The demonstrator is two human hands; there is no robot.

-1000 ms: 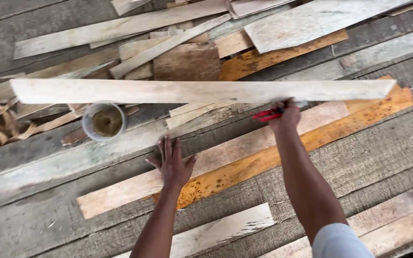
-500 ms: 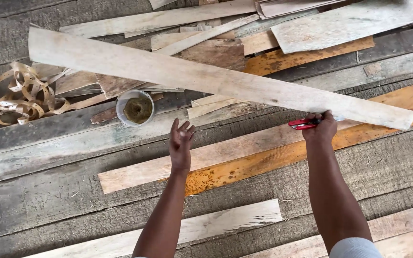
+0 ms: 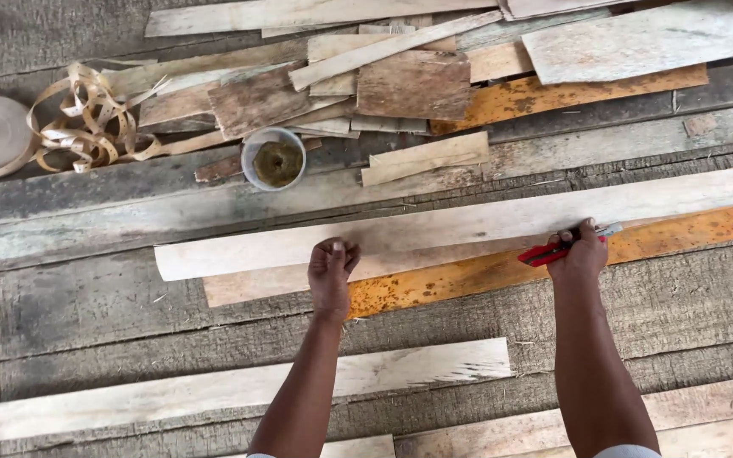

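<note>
Pale long veneer strip [image 3: 468,225] lies flat, left hand [image 3: 331,273] pinching its edge, right hand [image 3: 579,253] gripping red cutter [image 3: 553,249].

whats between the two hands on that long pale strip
In the head view, only the bare face of the long pale strip runs between the left hand and the right hand, which grips a red utility knife.

A single head-worn camera looks almost straight down from above and behind the outstretched forearms, fairly near, onto the plank floor [image 3: 129,322], which fills the whole view.
</note>
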